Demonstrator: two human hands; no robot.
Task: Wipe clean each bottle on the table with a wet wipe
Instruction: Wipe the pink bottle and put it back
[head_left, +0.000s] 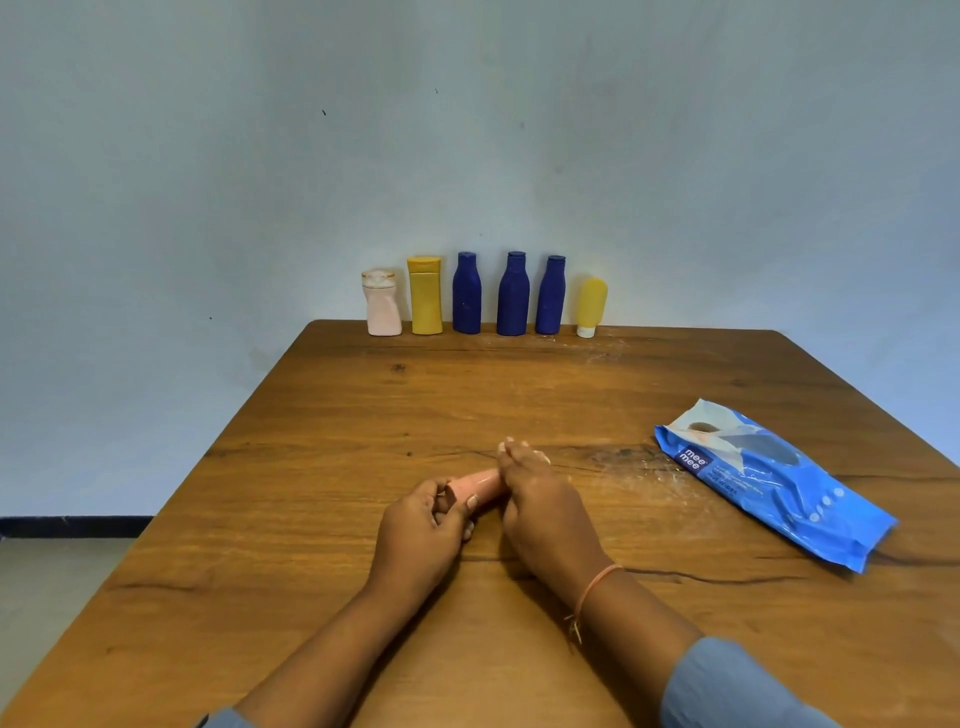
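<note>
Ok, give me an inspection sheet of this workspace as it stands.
Surface: wooden table, white smears near the pack and the far edge.
Job's things: salmon bottle held lying sideways; six containers upright along the far edge: pale pink bottle, yellow bottle, three blue bottles, yellow tube on its cap; wipes pack lying at right.
Clutter: nothing seen.
Grippers: left hand grips the salmon bottle's end; right hand wraps its other end, something white, likely a wipe, at its fingertips.
Cables: nothing seen.
Surroundings: pale wall behind, floor at left.
</note>
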